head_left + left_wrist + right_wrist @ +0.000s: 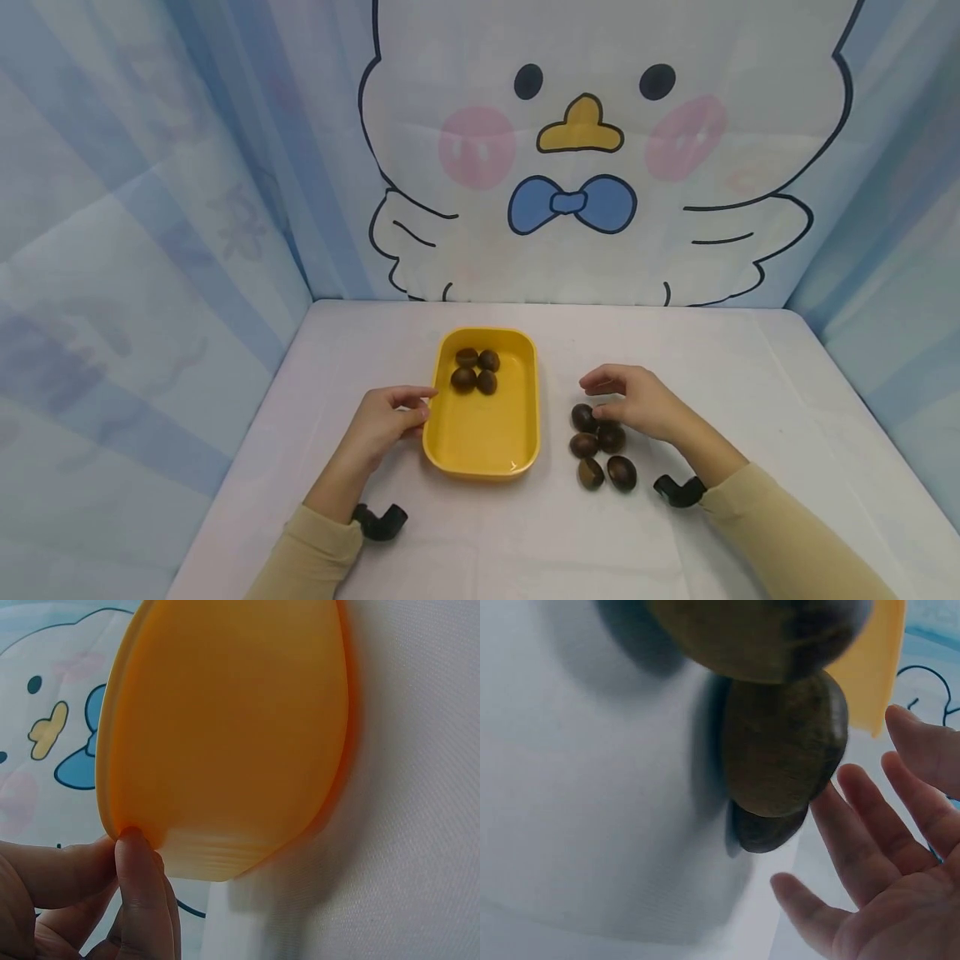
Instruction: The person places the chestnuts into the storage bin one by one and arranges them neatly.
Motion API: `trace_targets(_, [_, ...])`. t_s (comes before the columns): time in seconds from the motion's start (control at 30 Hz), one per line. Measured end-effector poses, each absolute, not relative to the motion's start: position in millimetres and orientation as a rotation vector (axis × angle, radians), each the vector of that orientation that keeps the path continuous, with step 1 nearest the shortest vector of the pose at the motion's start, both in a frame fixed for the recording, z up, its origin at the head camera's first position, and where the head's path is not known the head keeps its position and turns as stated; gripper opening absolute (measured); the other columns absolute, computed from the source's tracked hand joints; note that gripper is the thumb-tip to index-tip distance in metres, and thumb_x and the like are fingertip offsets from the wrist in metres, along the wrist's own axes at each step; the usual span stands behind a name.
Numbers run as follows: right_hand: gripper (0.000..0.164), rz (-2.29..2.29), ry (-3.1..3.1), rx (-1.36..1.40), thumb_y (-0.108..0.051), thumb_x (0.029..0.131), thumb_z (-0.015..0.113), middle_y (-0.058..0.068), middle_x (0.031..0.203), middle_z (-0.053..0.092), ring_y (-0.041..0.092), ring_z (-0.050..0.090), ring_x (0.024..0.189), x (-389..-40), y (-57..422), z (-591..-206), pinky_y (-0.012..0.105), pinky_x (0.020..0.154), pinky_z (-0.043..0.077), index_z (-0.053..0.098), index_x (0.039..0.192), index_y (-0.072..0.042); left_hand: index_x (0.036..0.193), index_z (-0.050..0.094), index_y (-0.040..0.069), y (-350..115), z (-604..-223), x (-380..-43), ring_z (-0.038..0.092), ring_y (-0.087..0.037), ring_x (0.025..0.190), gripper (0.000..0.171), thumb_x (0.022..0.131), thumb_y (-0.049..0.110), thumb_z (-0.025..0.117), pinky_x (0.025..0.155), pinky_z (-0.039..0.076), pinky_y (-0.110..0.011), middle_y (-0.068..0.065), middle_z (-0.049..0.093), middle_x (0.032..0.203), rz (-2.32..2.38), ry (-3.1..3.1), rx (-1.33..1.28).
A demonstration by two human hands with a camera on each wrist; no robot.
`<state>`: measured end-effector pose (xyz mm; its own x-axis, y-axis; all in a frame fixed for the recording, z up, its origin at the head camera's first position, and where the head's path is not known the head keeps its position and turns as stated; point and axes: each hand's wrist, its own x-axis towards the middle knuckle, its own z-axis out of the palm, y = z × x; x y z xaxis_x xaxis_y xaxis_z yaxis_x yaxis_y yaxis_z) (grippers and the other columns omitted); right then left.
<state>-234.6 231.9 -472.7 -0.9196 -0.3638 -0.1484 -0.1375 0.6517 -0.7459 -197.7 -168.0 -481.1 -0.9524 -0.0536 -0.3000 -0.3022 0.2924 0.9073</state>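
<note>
A yellow tray (482, 433) lies on the table with several brown chestnuts (463, 380) grouped in its far left part. My left hand (386, 421) pinches the tray's left rim between thumb and finger, as the left wrist view shows with the tray wall (225, 735) close up. To the right of the tray lies a cluster of several loose chestnuts (622, 473). Above the far end of that cluster is my right hand (645, 402), its fingers spread and slightly bent. In the right wrist view nothing sits between those fingers, and a chestnut (780, 742) is beside them.
White cloth covers the table (555, 550). Each wrist carries a black camera mount (382, 522) near the sleeve. A curtain (465, 250) with a cartoon bird stands at the table's far edge, and blue-and-white cloth (150, 275) hangs at both sides.
</note>
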Motion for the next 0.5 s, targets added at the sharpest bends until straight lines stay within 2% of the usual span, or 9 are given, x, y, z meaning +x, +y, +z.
trace_targets(0.33, [0.038,-0.998,2.615,-0.390,-0.006,0.093,0.080,0.009,0.130,0.075,0.034,0.069,0.127,-234,226,-486,0.058,0.111,0.056,0.073,0.128,-0.016,0.128,0.079,0.013,-167,-480,-197,0.065,-0.019,0.083,0.032,0.098,0.003,0.073,0.076,0.066,-0.027,-0.012,0.067,0.108,1.708,2.349,-0.336])
trace_targets(0.5, [0.039,-0.920,2.621,-0.378,-0.006,0.092,0.081,0.006,0.131,0.074,0.030,0.066,0.125,-233,222,-487,0.060,0.114,0.053,0.074,0.127,-0.021,0.129,0.079,0.013,-167,-481,-198,0.065,-0.019,0.084,0.032,0.099,0.003,0.072,0.077,0.065,-0.026,-0.012,0.066,0.108,1.706,2.352,-0.338])
